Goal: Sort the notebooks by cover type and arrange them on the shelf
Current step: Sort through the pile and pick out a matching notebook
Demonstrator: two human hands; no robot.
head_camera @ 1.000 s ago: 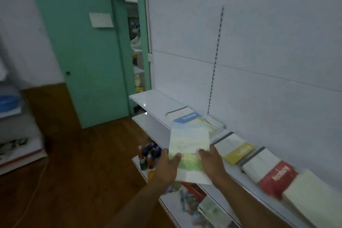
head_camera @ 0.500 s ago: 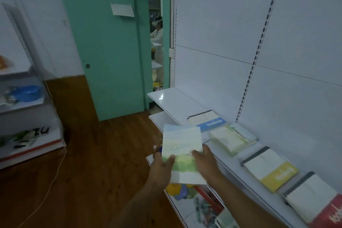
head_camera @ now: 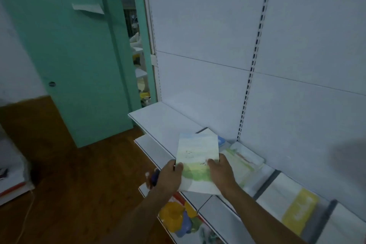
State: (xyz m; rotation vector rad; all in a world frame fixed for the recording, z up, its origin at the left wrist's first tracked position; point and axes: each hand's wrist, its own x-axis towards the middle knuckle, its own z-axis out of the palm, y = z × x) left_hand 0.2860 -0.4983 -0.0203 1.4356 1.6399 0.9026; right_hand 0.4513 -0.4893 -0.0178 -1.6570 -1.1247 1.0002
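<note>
Both hands, the left hand (head_camera: 170, 176) and right hand (head_camera: 221, 172), pinch the landscape-cover notebook (head_camera: 198, 161) by its side edges, holding it level above the white shelf (head_camera: 164, 119), probably to lay it on the matching stack (head_camera: 240, 161).

Both hands grip a landscape-cover notebook (head_camera: 198, 161) over the white shelf (head_camera: 164, 119): left hand (head_camera: 170, 176) at its left edge, right hand (head_camera: 221, 172) at its right; yellow-banded notebook (head_camera: 287, 207) lies further right
</note>
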